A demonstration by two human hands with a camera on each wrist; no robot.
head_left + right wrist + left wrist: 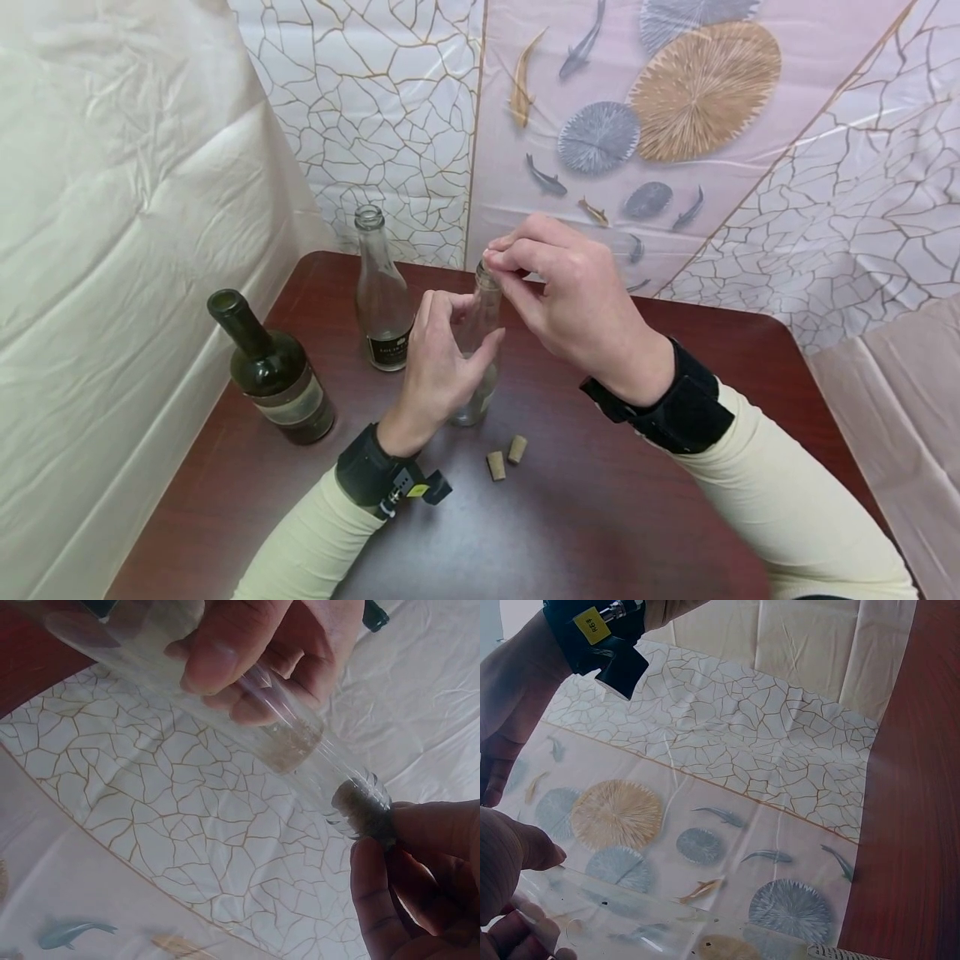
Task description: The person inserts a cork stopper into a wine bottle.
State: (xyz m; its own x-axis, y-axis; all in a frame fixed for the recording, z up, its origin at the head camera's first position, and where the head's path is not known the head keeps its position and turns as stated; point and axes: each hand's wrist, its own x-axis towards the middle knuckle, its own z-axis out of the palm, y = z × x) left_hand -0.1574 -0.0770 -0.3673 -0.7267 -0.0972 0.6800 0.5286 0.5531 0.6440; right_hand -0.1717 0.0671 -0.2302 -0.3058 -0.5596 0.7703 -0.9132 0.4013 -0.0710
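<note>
A clear glass bottle (487, 310) stands on the table, its lower part partly behind my left hand. My left hand (438, 367) holds it round the upper body, thumb on the near side. At the mouth, my right hand (581, 304) pinches a cork (360, 806) between thumb and fingertips. In the right wrist view the cork sits partly inside the neck, its outer end covered by the fingers. The left wrist view shows only part of the clear glass. Two loose corks (496, 465) (517, 449) lie on the table near the bottle's base.
A dark green bottle (281, 367) with a pale label stands at the left. Behind my left hand is another clear bottle (381, 287) with a black label, its mouth uncovered. Patterned cloth (375, 100) hangs along the back and sides of the reddish-brown table (600, 500).
</note>
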